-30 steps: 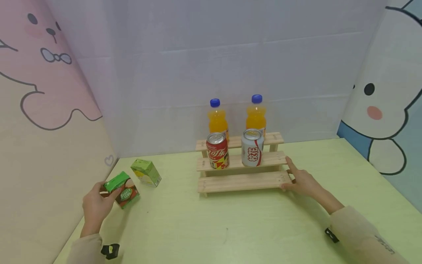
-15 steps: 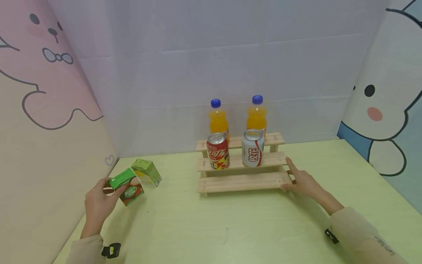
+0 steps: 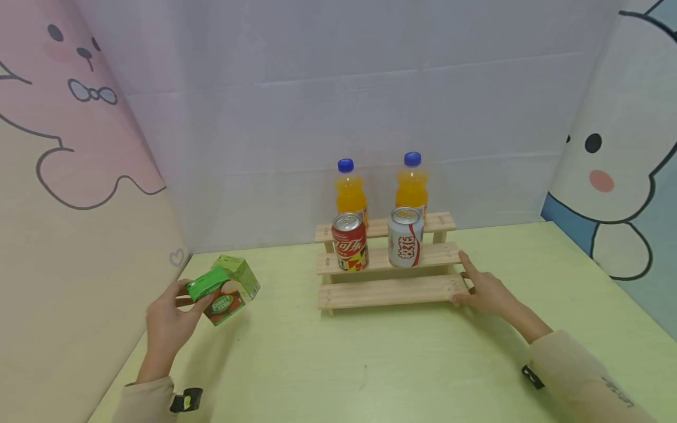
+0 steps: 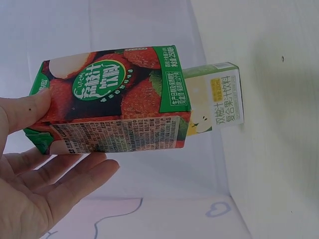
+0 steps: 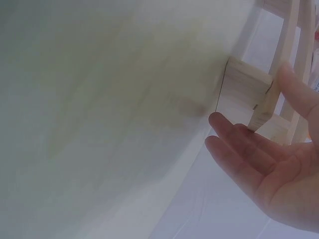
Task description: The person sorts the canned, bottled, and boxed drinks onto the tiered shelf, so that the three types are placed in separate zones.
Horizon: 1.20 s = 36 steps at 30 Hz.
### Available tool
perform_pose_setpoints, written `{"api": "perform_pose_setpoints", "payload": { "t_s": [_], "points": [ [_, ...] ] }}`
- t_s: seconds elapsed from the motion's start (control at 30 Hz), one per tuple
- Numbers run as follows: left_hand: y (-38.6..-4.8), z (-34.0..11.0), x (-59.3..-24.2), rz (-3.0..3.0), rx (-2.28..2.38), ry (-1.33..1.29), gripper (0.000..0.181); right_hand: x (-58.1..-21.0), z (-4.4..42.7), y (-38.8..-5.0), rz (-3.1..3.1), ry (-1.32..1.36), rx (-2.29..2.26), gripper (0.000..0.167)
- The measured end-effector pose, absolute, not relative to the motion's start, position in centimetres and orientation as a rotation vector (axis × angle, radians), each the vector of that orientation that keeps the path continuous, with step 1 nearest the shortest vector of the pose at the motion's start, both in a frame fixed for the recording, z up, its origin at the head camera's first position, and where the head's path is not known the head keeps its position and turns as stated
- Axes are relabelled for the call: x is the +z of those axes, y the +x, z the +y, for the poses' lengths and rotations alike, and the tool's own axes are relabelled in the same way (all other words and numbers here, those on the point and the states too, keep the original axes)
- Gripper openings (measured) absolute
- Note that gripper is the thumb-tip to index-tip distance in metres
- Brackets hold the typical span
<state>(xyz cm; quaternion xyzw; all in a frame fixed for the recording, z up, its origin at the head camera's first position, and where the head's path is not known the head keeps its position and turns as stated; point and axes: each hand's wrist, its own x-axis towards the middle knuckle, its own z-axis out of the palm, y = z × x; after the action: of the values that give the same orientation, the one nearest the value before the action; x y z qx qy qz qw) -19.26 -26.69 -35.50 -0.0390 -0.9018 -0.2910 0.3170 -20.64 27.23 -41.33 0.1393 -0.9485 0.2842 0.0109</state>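
Observation:
My left hand (image 3: 170, 322) pinches a lychee juice carton (image 4: 112, 94) by its end, thumb on one side and fingers on the other. The carton is tilted, held above the table. Behind it stands a light green juice carton (image 3: 245, 277), partly hidden by the lychee carton. At the right end of a three-step wooden rack (image 3: 391, 292), my right hand (image 3: 486, 292) holds the lowest step. The right wrist view puts the thumb on the front board's edge (image 5: 273, 97), with the fingers curled around its end.
A red soda can (image 3: 349, 242) and a white can (image 3: 405, 238) stand on the rack's middle step. Two orange drink bottles (image 3: 349, 192) with blue caps are on the top step. The pale green table (image 3: 317, 364) meets cloth-covered walls at the back and sides.
My left hand has carried the lychee carton to the right and slightly up, tilting it more, so it now overlaps the green carton. My right hand and the rack stay put.

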Motion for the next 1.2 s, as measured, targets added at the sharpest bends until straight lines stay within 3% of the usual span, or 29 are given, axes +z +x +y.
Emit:
{"api": "perform_pose_setpoints", "payload": {
  "t_s": [1.2],
  "points": [
    [-19.4, -19.5, -35.1, -2.123, -0.993, -0.513, 0.043, -41.4, 27.2, -20.5, -2.958, 0.426, 0.918, 0.098]
  ]
}}
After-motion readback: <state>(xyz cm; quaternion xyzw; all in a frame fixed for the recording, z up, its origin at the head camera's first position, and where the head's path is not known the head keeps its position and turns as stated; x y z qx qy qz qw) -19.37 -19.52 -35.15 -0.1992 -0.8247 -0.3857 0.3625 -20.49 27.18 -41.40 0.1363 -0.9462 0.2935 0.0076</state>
